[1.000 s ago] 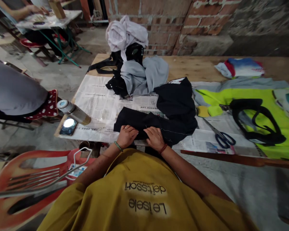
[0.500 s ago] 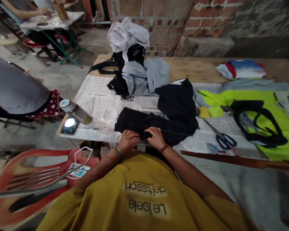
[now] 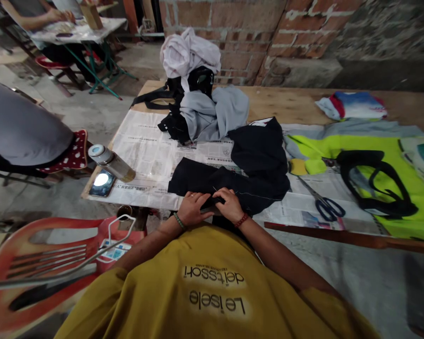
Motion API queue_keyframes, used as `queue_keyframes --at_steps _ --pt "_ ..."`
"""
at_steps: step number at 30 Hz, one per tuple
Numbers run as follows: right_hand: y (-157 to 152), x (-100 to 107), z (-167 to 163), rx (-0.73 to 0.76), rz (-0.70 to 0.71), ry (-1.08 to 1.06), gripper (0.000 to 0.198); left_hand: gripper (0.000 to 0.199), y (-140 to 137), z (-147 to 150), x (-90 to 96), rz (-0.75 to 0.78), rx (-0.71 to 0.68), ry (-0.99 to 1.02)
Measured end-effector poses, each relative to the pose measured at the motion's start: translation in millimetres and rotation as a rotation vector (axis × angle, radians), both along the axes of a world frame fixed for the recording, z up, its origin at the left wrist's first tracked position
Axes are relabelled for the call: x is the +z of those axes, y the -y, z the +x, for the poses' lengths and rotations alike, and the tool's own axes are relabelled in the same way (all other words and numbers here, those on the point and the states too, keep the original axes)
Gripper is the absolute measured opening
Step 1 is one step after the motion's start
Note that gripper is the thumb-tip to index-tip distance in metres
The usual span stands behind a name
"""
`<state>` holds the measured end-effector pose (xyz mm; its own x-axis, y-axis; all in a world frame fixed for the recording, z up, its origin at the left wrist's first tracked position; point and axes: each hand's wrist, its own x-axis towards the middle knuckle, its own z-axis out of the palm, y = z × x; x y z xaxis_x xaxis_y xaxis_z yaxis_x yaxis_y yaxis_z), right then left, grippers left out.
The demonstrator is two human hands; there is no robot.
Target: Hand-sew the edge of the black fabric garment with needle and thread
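A dark navy cloth garment (image 3: pixel 212 176) lies crumpled along the front edge of the table, with a pale stitched line on its right part. My left hand (image 3: pixel 193 209) holds its near edge, thumb apart from the fingers, a green bead bracelet at the wrist. Close beside it, my right hand (image 3: pixel 229 205) pinches the same edge, thumb and forefinger together. A thin pale line, perhaps thread or a needle, shows by the right fingers, too small to tell. Right of the garment lie open scissors (image 3: pixel 327 207) with dark handles.
Newspaper (image 3: pixel 137 136) covers part of the wooden table. A flask (image 3: pixel 115 165) and a lit phone (image 3: pixel 102 182) lie at the left. Grey cloth (image 3: pixel 215 113) is heaped behind, yellow-green cloth (image 3: pixel 360 141) at right. A red plastic chair (image 3: pixel 49 230) stands lower left; other people sit beyond.
My left hand has turned, and its thumb now stretches toward the right hand. My right hand stays nearly in place on the navy garment. The view has shifted slightly.
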<state>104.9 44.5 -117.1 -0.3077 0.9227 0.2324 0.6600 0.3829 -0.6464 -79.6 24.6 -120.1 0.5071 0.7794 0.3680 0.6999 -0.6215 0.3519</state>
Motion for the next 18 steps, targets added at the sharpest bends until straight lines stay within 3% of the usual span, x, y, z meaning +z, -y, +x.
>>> queue_keyframes --at_steps 4,9,13,18 --pt "6.2 4.5 4.3 0.026 -0.015 0.047 0.014 0.023 -1.0 6.2 -2.9 0.053 0.040 -0.037" --pt "11.5 17.6 26.8 0.209 -0.026 0.009 0.031 0.024 1.3 1.9 -4.0 0.108 0.053 0.011" --pt "6.7 27.5 43.6 0.176 -0.040 -0.018 0.035 0.025 3.8 -0.8 -3.0 0.126 0.040 0.016" --pt "-1.7 42.5 43.5 0.169 -0.024 0.153 0.042 0.025 4.9 -1.3 -3.4 0.127 0.018 0.013"
